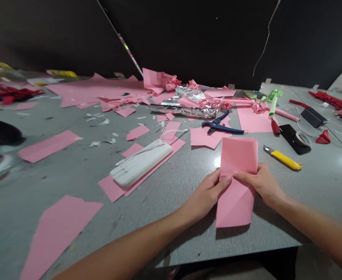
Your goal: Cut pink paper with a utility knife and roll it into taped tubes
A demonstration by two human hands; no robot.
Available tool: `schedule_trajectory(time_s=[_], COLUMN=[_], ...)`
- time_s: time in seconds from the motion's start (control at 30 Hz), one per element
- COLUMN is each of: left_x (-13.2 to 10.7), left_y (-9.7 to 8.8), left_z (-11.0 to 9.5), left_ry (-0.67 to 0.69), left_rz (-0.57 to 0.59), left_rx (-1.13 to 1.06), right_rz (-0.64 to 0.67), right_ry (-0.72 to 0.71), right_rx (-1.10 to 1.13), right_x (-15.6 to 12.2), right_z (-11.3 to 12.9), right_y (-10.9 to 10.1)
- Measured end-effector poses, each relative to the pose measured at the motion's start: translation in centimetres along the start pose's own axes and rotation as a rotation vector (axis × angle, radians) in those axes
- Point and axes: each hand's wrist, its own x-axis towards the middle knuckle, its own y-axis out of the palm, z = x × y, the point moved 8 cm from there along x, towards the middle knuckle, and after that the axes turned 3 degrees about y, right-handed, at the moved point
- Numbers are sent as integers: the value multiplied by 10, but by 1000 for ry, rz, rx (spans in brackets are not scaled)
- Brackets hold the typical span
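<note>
The left hand (207, 192) and right hand (266, 184) were closed on pink paper (238, 155), pinching its opposite edges; a yellow knife (286, 159) lay beyond and right of the grip.

The paper sheet (237, 196) is between the left hand (207, 194) and the right hand (266, 184), above the front part of the table (200, 241). Right of it lies the utility knife (286, 159); behind the knife, the tape roll (305, 143) rests on the phone (289, 136). The pliers-type tool (217, 126) lies behind the sheet on paper scraps (201, 139), with foil (194, 111) farther back. Left, the case (142, 161) sits on a paper strip (177, 147).
</note>
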Motion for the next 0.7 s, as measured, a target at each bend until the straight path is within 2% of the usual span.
schedule_trajectory(time_s=[0.5, 0.7], left_x=[3, 2], left_y=[-3, -4], left_z=[2, 2], left_ry=[18, 0], left_rz=[-21, -30], left_rx=[24, 48], right_rz=[10, -5], right_ry=[-100, -78], right_rx=[-43, -65], right_x=[1, 1], right_z=[4, 0], right_y=[2, 1])
